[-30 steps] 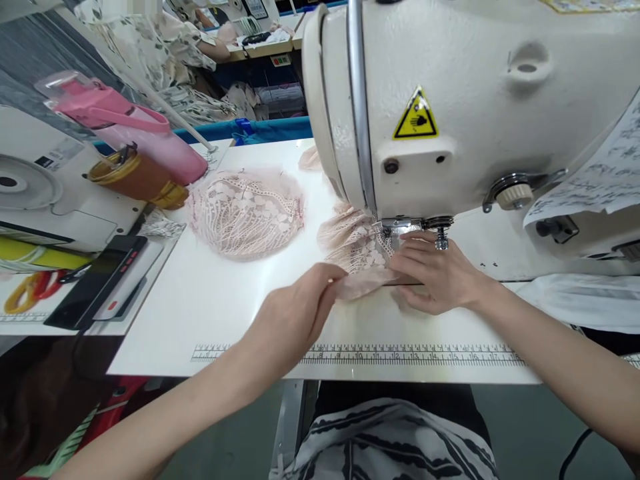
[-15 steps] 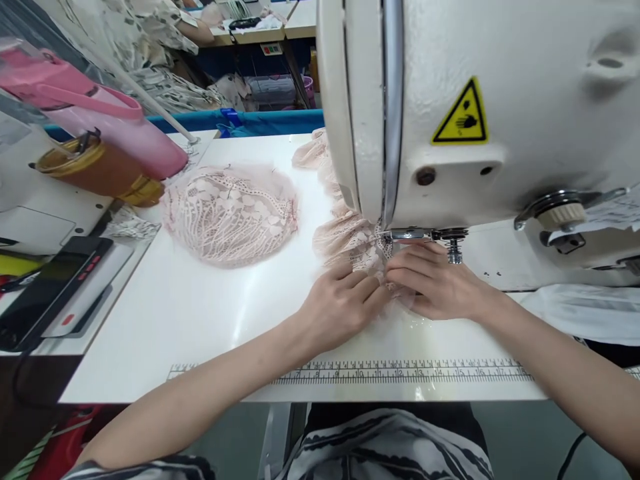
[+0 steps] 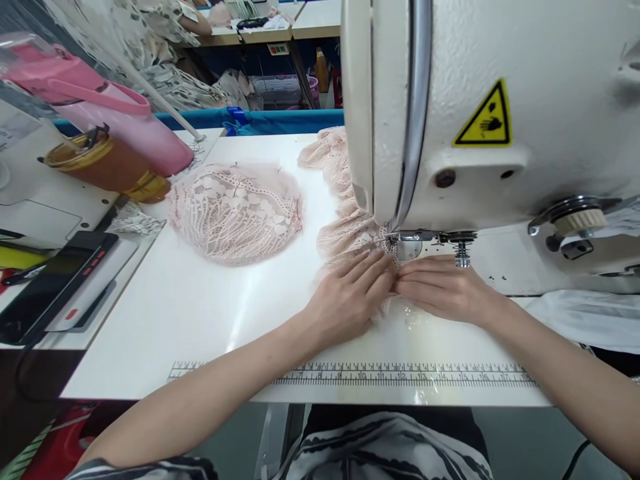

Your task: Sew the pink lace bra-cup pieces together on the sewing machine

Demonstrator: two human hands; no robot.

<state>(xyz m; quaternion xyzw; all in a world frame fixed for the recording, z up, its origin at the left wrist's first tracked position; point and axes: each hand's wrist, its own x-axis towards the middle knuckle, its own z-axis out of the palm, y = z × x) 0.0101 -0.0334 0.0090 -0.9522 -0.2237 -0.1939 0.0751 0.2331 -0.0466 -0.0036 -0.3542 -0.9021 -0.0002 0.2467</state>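
Note:
A gathered strip of pale pink lace fabric (image 3: 350, 230) runs forward along the left side of the sewing machine's head (image 3: 470, 120), its near end at the presser foot area. My left hand (image 3: 353, 290) bears down on that near end, fingers close together over the lace and the thumb hidden. Just right of it, my right hand (image 3: 443, 287) pinches the lace's edge, its fingertips meeting those of my left hand. The needle is hard to make out behind the metal parts. A separate rounded lace piece (image 3: 237, 213) lies flat to the left.
Left stand a pink bottle (image 3: 125, 123), a brown cup (image 3: 107, 163) and a black phone-like device (image 3: 55, 287). A printed ruler (image 3: 360, 375) follows the table's front edge. White cloth (image 3: 585, 317) lies right. A person's patterned clothing (image 3: 150, 40) shows beyond the blue edging.
My left fingers have straightened from a curled grip and lie farther forward on the lace. My right hand has drawn back slightly from the machine's foot. The view has shifted a little.

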